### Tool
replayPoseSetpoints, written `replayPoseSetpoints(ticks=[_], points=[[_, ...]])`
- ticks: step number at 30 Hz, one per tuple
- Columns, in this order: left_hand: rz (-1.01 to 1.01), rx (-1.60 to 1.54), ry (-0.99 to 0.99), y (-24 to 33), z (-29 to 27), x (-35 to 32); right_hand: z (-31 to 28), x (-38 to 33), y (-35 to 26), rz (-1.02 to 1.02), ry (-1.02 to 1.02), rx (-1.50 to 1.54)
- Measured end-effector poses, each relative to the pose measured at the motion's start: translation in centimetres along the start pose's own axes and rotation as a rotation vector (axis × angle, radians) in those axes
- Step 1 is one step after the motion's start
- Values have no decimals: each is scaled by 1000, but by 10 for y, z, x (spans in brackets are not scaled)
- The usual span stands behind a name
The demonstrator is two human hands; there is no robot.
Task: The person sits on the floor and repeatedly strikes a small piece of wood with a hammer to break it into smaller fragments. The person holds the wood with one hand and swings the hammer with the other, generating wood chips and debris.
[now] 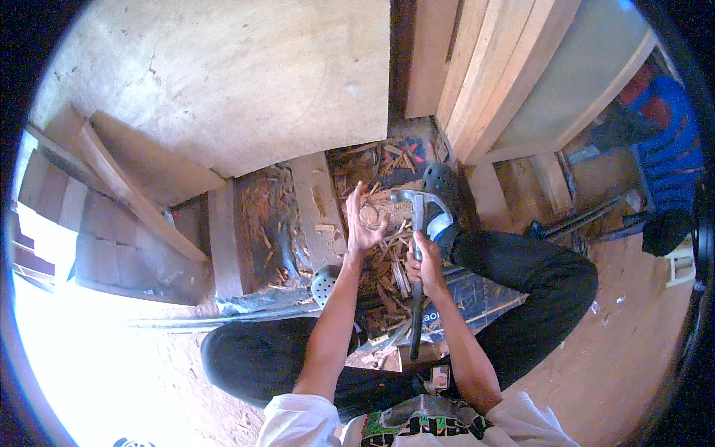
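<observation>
My right hand [425, 267] is closed round the handle of a claw hammer [415, 320]. The hammer's metal head points away from me, beside my right shoe [439, 179], and its dark grip end hangs toward my lap. My left hand [363, 221] is open, thumb and fingers spread, just left of the hammer head. Behind its fingers shows a pale, roundish piece of wood [370, 216]; whether the hand touches it I cannot tell. Wood chips and splinters [393, 276] lie thick below and between both hands.
A large pale board [246, 74] leans at the far left. Long timber beams [495, 74] stand at the far right. Flat planks [316, 201] lie between my feet, near my left shoe [323, 284]. Another person in a blue striped top [670, 141] is at the right edge.
</observation>
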State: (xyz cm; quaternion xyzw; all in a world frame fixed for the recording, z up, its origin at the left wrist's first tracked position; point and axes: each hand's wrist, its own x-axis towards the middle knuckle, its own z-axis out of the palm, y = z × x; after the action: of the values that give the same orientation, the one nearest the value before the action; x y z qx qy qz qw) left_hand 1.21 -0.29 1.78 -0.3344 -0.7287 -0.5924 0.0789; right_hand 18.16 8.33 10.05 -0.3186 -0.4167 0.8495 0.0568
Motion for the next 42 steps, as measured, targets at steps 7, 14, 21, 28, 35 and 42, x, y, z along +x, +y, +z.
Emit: replayPoseSetpoints(ticks=[7, 14, 21, 28, 35, 42], points=[[-273, 16, -131, -14, 36, 25, -21, -17, -32, -39, 274, -29], [-63, 31, -5, 1, 24, 30, -29, -18, -41, -128, 262, 126], [37, 235, -100, -2, -8, 17, -26, 5, -24, -89, 227, 336], [39, 202, -133, -11, -47, -11, 1, 21, 6, 300, -184, -56], [-62, 140, -61, -18, 5, -15, -21, 8, -19, 192, 39, 332], [-33, 407, -272, -18, 18, -8, -33, -3, -30, 26, 137, 254]])
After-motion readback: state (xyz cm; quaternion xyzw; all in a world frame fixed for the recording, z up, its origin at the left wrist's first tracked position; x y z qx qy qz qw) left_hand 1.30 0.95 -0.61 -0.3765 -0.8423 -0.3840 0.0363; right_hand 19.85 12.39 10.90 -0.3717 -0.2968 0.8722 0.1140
